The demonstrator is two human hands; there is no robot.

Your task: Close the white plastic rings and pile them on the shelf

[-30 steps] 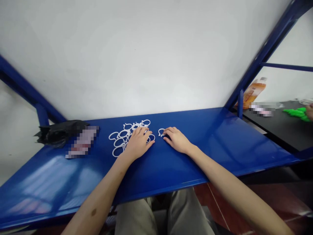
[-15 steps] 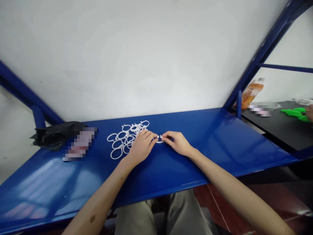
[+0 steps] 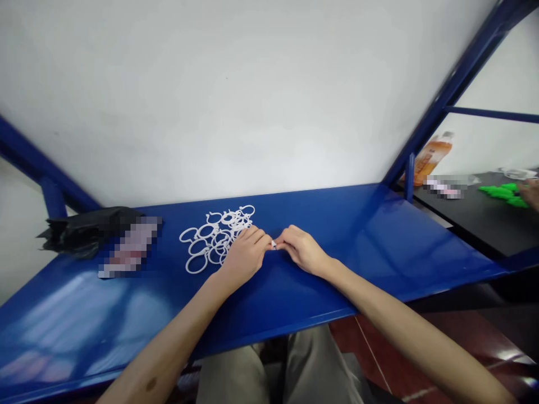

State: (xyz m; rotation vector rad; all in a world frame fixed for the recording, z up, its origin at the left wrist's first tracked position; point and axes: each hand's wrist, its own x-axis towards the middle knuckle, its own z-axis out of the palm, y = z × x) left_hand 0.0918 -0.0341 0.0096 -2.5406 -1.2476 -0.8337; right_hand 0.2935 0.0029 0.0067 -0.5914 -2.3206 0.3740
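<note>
Two-handed grip clamped on white ring [image 3: 273, 244]
Left hand [image 3: 249, 249] and right hand [image 3: 304, 249] nearly meet; loose rings [image 3: 214, 229] lie on bench [image 3: 366, 241] beside left hand.

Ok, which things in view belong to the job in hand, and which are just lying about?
Likely in the job:
White piece, pinched between left hand and right hand
White rings, beside the left hand
Blue table, under the work

Seemingly just lying about:
Black bag
Blurred packet
Orange bottle
Green things, at another person's hand
</note>
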